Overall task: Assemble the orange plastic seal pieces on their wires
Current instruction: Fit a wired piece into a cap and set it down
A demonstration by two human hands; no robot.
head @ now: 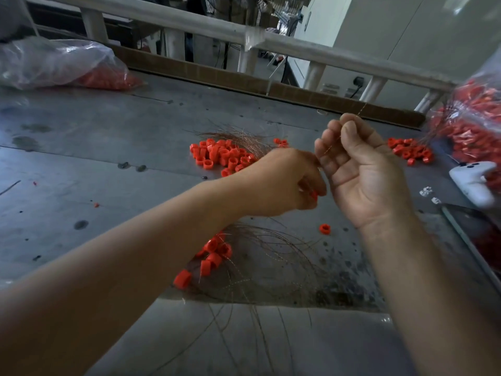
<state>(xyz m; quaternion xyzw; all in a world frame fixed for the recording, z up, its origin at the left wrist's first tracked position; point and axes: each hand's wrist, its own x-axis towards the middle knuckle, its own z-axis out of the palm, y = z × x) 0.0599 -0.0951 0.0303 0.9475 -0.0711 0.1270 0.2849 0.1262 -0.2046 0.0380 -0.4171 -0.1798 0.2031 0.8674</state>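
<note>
Head view, mid-threading above the middle of the desk (108, 147). Right hand (363, 169) raised, palm toward the camera, pinching a thin wire (362, 109) between thumb and forefinger, with the other fingers (329, 147) loosely curled. Left hand (282, 183) just beside it, curled round an orange seal (314, 195) held at the fingertips. Lower end of the wire lost behind the left hand; cannot tell if already in the seal.

For a clean pass: pinch close to the free end of the wire to keep it stiff and stop any bowing. Turn the seal to bring the hole square to the wire tip, then feed straight, never forcing. Grip the seal by the sides, clear of the hole. Steady both hands against each other to kill tremor. Pull through only after seeing the tip out the far side, watching for frayed strands snagging on the rim.

Probably far from finished, judging by the stock: a heap (222, 156) of loose seals with bare wires toward the far edge, a second heap (214, 253) tangled with wires by the near edge, a lone seal (324, 229) between, a full bag (471, 131) at the right edge.
</note>
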